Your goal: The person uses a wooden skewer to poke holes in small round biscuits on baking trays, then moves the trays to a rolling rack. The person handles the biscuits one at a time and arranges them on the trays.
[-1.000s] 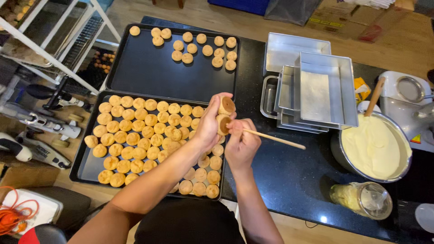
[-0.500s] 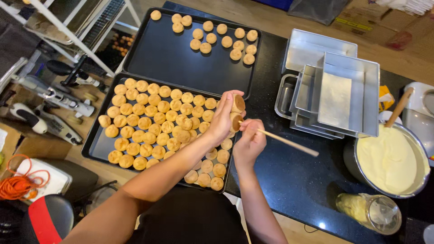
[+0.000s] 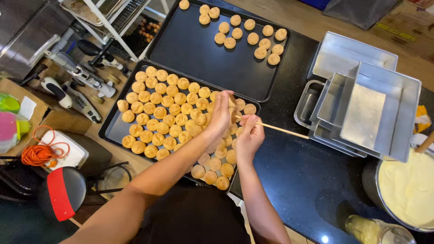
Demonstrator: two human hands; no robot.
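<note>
- Cream puff (image 3: 231, 105): pinched in the left hand (image 3: 220, 115) above the full baking tray (image 3: 110, 131) at the worktop's left edge; probably light, brittle; hold its sides gently.
- Right hand (image 3: 248, 135): clenched around a wooden skewer (image 3: 282, 130), tip at the puff.

A yellow label strip (image 3: 392, 30) lies on the floor beyond the stacked metal pans (image 3: 361, 104). An orange-yellow packet (image 3: 422, 124) peeks out right of those pans.

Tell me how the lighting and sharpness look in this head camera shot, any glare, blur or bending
Head view: even, soft light; a small bright glare spot on the black countertop near the bottom edge; the metal pans shine pale. Wide-lens bending tilts the trays and the rack at the corners. The left hand, right hand and pastries are sharp, with no motion blur.
</note>
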